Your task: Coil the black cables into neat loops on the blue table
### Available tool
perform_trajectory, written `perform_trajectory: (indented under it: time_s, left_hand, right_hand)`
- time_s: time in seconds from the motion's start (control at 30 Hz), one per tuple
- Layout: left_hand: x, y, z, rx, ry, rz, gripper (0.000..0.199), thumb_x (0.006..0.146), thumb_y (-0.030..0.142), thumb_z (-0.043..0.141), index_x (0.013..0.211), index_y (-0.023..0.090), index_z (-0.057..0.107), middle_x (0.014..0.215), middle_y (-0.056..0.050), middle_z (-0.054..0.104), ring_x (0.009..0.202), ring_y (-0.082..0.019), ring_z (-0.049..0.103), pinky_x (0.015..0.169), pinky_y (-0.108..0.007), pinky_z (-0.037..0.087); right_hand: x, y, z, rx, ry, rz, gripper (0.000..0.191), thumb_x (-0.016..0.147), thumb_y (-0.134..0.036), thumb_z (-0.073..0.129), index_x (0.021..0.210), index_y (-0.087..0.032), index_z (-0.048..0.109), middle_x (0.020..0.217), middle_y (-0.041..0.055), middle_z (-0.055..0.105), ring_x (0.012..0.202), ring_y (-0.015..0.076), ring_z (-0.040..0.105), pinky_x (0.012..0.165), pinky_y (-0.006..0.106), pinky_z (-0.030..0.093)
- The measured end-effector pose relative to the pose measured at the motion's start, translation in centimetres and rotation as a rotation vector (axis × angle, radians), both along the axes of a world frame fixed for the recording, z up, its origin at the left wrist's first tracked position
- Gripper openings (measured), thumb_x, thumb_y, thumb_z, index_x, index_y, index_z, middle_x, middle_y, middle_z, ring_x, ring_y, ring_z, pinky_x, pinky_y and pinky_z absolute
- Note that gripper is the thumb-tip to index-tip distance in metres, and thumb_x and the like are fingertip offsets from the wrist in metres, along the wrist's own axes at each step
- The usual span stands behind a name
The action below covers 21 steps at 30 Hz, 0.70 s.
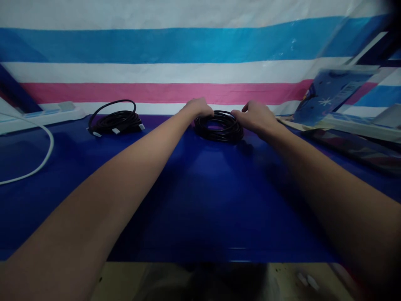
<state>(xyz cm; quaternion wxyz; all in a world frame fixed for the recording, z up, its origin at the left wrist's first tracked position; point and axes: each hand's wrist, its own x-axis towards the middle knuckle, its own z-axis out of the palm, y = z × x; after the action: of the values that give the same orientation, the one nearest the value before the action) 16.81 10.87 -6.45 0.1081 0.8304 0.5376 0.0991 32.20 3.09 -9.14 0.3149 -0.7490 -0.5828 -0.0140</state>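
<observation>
A coiled black cable (219,135) lies at the back of the blue table, between my two hands. My left hand (198,107) is closed on the coil's far left edge, its fingertips mostly hidden. At the upper right edge of the same coil, my right hand (255,116) grips with the thumb against the loops. The fingers behind that thumb are partly out of sight. Off to the left, apart from both hands, rests a second black cable coil (119,120) with pale plugs and one loop standing up.
The blue table (213,200) ends at a straight front edge near me. A white cord (46,156) curves in from the left, below a white power strip (46,117). To the right are a blue package (335,94) and a dark flat panel (354,148). Striped sheeting (175,46) hangs behind.
</observation>
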Motion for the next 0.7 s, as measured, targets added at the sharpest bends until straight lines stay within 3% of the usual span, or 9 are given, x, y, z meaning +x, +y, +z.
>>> perform_trajectory:
  time_s: [0.07,0.17,0.3,0.4,0.47,0.53,0.7]
  left_hand:
    - [-0.9,-0.8,0.6,0.075,-0.035,-0.001,0.052,0.078,0.033,0.058,0.124,0.009,0.055,0.121,-0.016,0.061,0.105,-0.027,0.058,0.083,-0.032,0.045]
    - [-4.0,-2.2,1.3,0.234,-0.077,0.025,0.048,0.081,0.032,0.052,0.126,0.016,0.053,0.128,-0.012,0.058,0.111,-0.027,0.054,0.086,-0.032,0.042]
    - [-11.6,-3.7,1.3,0.35,-0.024,0.09,0.047,0.08,0.034,0.05,0.123,0.016,0.056,0.129,-0.013,0.057,0.112,-0.027,0.052,0.087,-0.033,0.041]
    - [-17.7,-4.0,0.6,0.316,-0.048,0.268,0.044,0.082,0.041,0.048,0.116,0.015,0.059,0.117,-0.013,0.063,0.098,-0.026,0.057,0.078,-0.034,0.041]
    - [-20.6,-3.9,-0.1,0.254,-0.051,0.304,0.047,0.085,0.047,0.043,0.111,0.013,0.061,0.11,-0.016,0.065,0.093,-0.028,0.059,0.073,-0.035,0.041]
    - [-22.2,-3.4,-0.7,0.162,-0.04,0.254,0.049,0.084,0.054,0.043,0.105,0.015,0.064,0.099,-0.014,0.067,0.082,-0.025,0.061,0.068,-0.034,0.042]
    - [-23.1,-1.6,-1.8,0.119,-0.036,0.214,0.053,0.074,0.056,0.057,0.107,0.015,0.062,0.101,-0.014,0.066,0.08,-0.023,0.061,0.066,-0.032,0.042]
  right_hand:
    - [-0.4,-0.2,0.3,-0.008,-0.026,-0.089,0.037,0.081,-0.038,0.053,0.104,-0.01,0.063,0.103,0.0227,0.061,0.102,0.0384,0.057,0.084,0.056,0.043]
    - [-1.3,-0.6,0.7,0.056,-0.054,-0.044,0.041,0.085,-0.033,0.046,0.115,-0.008,0.059,0.118,0.0237,0.055,0.107,0.0379,0.055,0.088,0.054,0.042]
    - [-3.4,-1.6,1.3,0.156,-0.128,0.074,0.036,0.086,-0.026,0.045,0.116,-0.011,0.058,0.121,0.0208,0.052,0.111,0.0337,0.053,0.092,0.049,0.041]
    - [-5.6,-2.6,1.5,0.178,-0.191,0.138,0.032,0.086,-0.024,0.043,0.113,-0.015,0.058,0.122,0.0177,0.051,0.114,0.0329,0.05,0.096,0.052,0.036]
    - [-7.1,-3.2,1.4,0.173,-0.228,0.182,0.03,0.086,-0.023,0.043,0.11,-0.016,0.059,0.123,0.0168,0.051,0.115,0.0337,0.049,0.096,0.054,0.035]
    - [-8.3,-3.5,1.1,0.173,-0.258,0.231,0.029,0.086,-0.024,0.043,0.108,-0.015,0.06,0.122,0.0166,0.052,0.115,0.0345,0.049,0.093,0.055,0.036]
    - [-9.6,-3.6,0.3,0.187,-0.271,0.322,0.026,0.086,-0.026,0.044,0.101,-0.015,0.061,0.115,0.0162,0.055,0.108,0.0329,0.052,0.088,0.052,0.039]
